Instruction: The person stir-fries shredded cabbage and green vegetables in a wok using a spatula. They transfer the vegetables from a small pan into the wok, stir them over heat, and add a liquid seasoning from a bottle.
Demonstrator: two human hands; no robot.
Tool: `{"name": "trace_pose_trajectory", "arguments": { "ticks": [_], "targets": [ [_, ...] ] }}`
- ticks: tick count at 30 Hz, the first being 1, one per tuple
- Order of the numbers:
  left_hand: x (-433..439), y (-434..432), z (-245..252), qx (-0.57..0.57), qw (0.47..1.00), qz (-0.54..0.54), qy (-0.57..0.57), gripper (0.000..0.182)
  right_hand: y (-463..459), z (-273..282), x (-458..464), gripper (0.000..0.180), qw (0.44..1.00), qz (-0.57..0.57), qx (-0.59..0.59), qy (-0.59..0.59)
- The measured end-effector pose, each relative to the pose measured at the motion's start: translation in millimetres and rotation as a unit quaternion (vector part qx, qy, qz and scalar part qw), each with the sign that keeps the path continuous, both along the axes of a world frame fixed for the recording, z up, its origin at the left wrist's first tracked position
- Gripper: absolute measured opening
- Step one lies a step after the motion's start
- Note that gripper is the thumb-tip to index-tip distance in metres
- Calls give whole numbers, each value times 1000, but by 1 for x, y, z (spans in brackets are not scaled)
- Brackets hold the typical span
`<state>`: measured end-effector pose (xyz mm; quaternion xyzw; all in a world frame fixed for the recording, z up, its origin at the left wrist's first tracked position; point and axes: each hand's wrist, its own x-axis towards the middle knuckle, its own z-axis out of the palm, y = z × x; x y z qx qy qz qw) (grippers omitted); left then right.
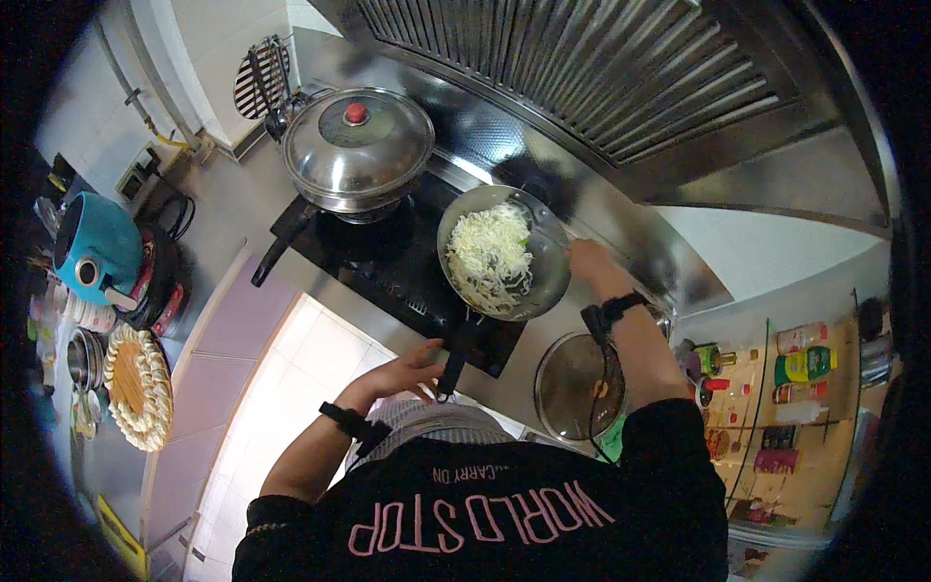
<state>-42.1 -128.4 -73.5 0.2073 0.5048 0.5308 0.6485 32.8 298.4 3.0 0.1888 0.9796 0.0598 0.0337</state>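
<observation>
A wok (551, 280) with pale shredded food (489, 254) in it sits on the right side of a black glass cooktop (374, 273). Its black handle (457, 364) points towards my body. Beside this handle is my left hand (401, 375), fingers spread and nothing seen in them; whether a fingertip touches the handle is unclear. My right hand (590, 263) is at the wok's right rim, its fingertips partly hidden, so I cannot tell whether it grips anything. Part of the shreds near the far rim looks blurred.
A lidded steel pan (385, 171) stands on the left burner, its handle (280, 240) jutting over the counter edge. A round lid (578, 385) lies right of the cooktop. The range hood (582, 94) overhangs. Leftward are a dumpling tray (134, 385) and a blue appliance (98, 247); bottles (804, 364) stand rightward.
</observation>
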Motion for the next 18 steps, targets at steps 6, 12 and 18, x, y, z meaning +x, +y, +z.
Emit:
{"name": "trace_pose_trajectory", "arguments": {
  "ticks": [6, 12, 18],
  "targets": [
    [-27, -79, -8, -56, 979, 196, -1, 61, 1, 17, 2, 19, 992, 74, 96, 41],
    [-16, -120, -26, -116, 950, 286, 46, 51, -8, 28, -20, 17, 960, 252, 117, 32],
    [-10, -168, -79, -190, 902, 388, 27, 46, 35, 69, -30, 8, 928, 250, 269, 61]
  ]
}}
